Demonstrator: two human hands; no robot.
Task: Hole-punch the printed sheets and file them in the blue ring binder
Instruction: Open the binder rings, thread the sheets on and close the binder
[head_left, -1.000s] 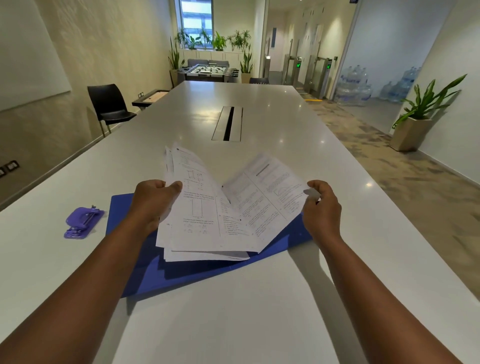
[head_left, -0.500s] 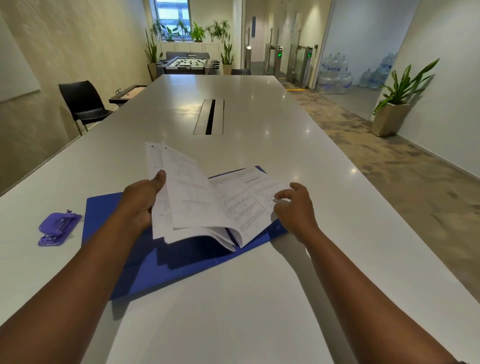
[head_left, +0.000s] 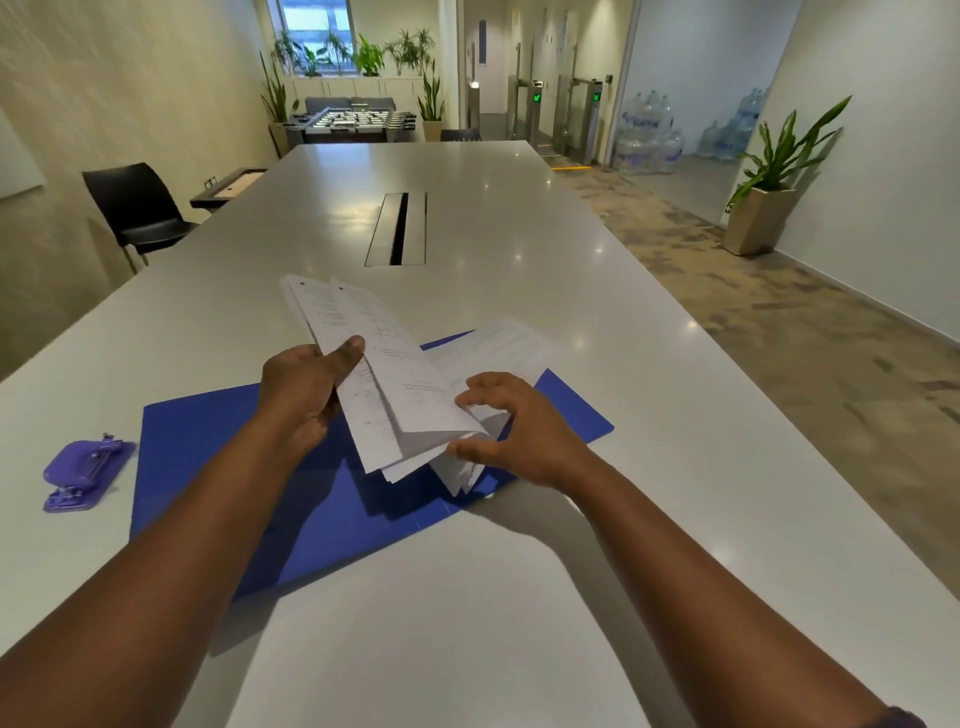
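The left hand (head_left: 301, 395) is gripping the printed sheets (head_left: 379, 374), their text unreadable, while the right hand (head_left: 511, 428) is pinching their lower edge above the blue binder (head_left: 218, 447).

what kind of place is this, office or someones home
Most likely an office, perhaps a meeting or break area. The long white table has a cable slot in its middle, access turnstiles stand by the corridor, and water cooler bottles are stacked behind a glass wall. A foosball table stands at the far end.
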